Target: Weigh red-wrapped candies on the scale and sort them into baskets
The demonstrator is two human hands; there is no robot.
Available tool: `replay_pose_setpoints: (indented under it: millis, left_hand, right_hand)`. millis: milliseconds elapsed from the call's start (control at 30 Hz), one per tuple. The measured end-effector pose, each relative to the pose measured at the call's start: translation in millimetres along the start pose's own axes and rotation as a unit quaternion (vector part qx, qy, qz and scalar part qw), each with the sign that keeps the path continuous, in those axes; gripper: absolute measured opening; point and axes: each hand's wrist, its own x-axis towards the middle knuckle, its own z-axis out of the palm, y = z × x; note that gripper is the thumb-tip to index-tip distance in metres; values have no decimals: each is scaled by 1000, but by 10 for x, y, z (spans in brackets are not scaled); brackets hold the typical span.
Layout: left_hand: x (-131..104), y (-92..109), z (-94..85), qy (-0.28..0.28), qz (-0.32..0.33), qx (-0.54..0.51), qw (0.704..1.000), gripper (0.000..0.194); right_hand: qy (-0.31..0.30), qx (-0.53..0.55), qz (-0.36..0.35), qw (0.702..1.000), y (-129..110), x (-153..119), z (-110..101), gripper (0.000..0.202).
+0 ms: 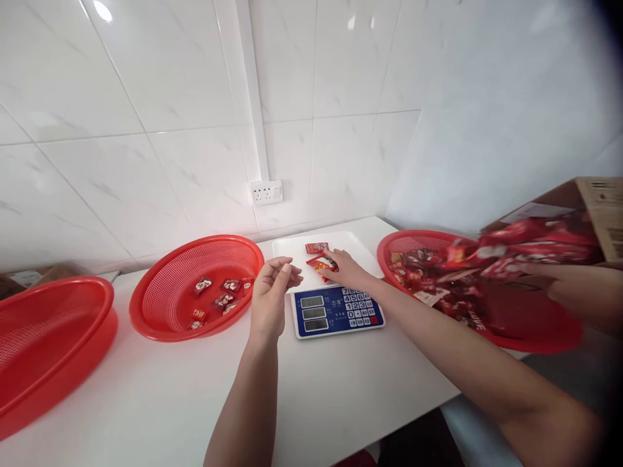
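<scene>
My left hand [273,295] is raised at the front left of the scale's white tray [357,250], its fingers loosely bent and nothing visible in them. Over that tray, my right hand [346,269] has its fingertips closed on a red and yellow packet [321,264]. A second red packet [316,248] lies flat just behind it. The scale's blue keypad panel [339,314] faces me, partly under my right wrist; its digits are too faint to read.
Several packets lie in the middle red basket [163,285]; another red basket [53,337] stands far left. At right, another person's hand [574,285] is by a cardboard box [603,211], with blurred red packets spilling over a filled red basket [396,240].
</scene>
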Motion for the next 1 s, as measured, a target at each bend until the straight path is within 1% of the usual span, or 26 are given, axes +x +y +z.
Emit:
replay_pose_setpoints:
  millis: [67,100,167,200,333,367,433,533,633,733,800,900,967,1000]
  left_hand:
    - [6,-1,-15,-1,2,-2,1000,24]
    - [8,-3,-21,-2,3,-3,1000,23]
    - [10,-8,-28,-2,4,-4,1000,22]
    - [9,-10,-30,-2,5,-4,1000,22]
    - [6,-19,-30,-1,7,2,1000,23]
    - [7,-22,-30,-2,8,3,1000,23]
    - [11,-27,-28,-2,9,5,1000,23]
    - [22,-31,-20,10,10,11,1000,24]
    - [36,-31,-6,16,11,17,1000,24]
    - [45,-28,8,16,9,21,1000,23]
    - [47,-29,17,19,6,24,1000,23]
    - [50,-43,31,20,0,30,999,23]
    - [54,-61,39,16,-3,33,999,22]
    - [56,-71,43,13,-3,35,999,22]
  right_hand:
    - [-26,-37,38,998,-67,-10,36,68]
    - [-34,-51,46,997,-100,-15,47,71]
    - [-41,-85,38,995,-159,-20,60,72]
    - [-34,-102,29,994,-183,-20,62,68]
    - [29,-165,-36,985,-254,-6,77,31]
    - [47,-173,-57,982,-268,-5,83,28]
    - [77,-164,-92,979,-301,-12,88,29]
    - [125,-83,-115,982,-350,-54,31,31]
    - [176,20,-109,978,-348,-143,-163,36]
    - [222,62,-76,970,-221,-308,-475,38]
    - [247,57,-35,967,-58,-466,-701,38]
    - [278,43,38,959,273,-747,-1003,37]
    - [279,50,83,955,537,-938,-1165,37]
    - [267,59,106,956,681,-1028,-1235,37]
